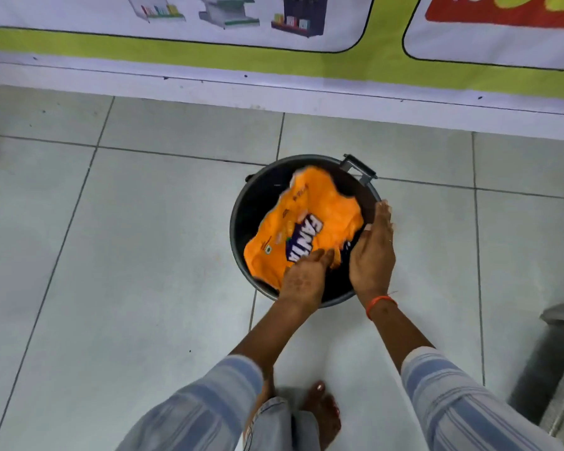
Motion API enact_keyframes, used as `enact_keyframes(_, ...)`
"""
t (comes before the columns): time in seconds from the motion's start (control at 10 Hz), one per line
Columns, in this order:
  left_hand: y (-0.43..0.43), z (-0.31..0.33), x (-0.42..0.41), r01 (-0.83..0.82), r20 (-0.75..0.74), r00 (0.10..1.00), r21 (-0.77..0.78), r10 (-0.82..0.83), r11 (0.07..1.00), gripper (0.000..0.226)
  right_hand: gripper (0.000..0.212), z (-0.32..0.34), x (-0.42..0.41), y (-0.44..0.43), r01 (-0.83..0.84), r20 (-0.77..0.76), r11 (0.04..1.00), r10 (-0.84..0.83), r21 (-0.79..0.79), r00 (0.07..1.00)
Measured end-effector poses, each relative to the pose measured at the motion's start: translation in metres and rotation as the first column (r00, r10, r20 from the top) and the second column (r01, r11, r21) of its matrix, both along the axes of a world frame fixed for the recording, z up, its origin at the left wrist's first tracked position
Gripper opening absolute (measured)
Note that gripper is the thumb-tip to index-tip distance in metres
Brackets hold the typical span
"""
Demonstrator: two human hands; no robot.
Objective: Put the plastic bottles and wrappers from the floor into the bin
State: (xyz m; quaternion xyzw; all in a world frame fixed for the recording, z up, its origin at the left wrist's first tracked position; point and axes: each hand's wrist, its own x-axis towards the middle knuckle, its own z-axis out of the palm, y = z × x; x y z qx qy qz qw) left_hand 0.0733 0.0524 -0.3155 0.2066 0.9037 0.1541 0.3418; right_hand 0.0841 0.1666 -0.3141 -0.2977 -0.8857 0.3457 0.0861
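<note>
A round dark bin (pixel 241 209) stands on the tiled floor in the middle of the view. A large crumpled orange Fanta wrapper (pixel 306 222) fills its mouth and sticks up above the rim. My left hand (pixel 303 278) presses on the wrapper's near edge, fingers curled into it. At the bin's right rim, my right hand (pixel 373 252) lies flat against the wrapper's right side with fingers extended. No bottles show on the floor.
A printed banner wall (pixel 274 60) runs along the back just beyond the bin. The bin's metal handle (pixel 358 169) juts out at the upper right. A grey metal object (pixel 560 353) stands at the right edge. My bare feet (pixel 319 411) are below the bin.
</note>
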Motion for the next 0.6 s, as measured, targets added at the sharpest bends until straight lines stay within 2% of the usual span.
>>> enact_keyframes(0.1, 0.001, -0.010, -0.008, 0.043, 0.167, 0.985, -0.062, -0.033, 0.997, 0.058, 0.049, 0.021, -0.003, 0.004, -0.007, 0.120, 0.997, 0.016, -0.077, 0.993)
enact_keyframes(0.2, 0.000, 0.009, -0.014, 0.068, 0.237, 0.970, -0.038, -0.057, 0.997, 0.055, 0.049, 0.038, -0.006, 0.006, -0.056, 0.220, 0.993, 0.078, -0.109, 0.972)
enact_keyframes(0.3, -0.002, 0.072, -0.030, 0.078, 0.218, 0.972, 0.029, -0.082, 0.997, 0.049, 0.044, 0.084, -0.017, 0.010, -0.191, 0.376, 0.968, 0.239, -0.162, 0.895)
enact_keyframes(0.4, -0.007, 0.134, -0.053, 0.052, 0.139, 0.988, 0.079, -0.062, 0.996, 0.042, 0.037, 0.136, -0.029, 0.012, -0.303, 0.471, 0.937, 0.348, -0.171, 0.811)
enact_keyframes(0.5, -0.006, 0.247, -0.098, -0.015, -0.032, 0.999, 0.223, 0.023, 0.975, 0.042, 0.028, 0.242, -0.064, 0.012, -0.414, 0.474, 0.907, 0.401, -0.083, 0.784)
enact_keyframes(0.6, -0.002, 0.322, -0.116, -0.023, -0.124, 0.991, 0.210, 0.050, 0.977, 0.039, 0.033, 0.322, -0.085, 0.012, -0.466, 0.464, 0.884, 0.428, -0.038, 0.775)
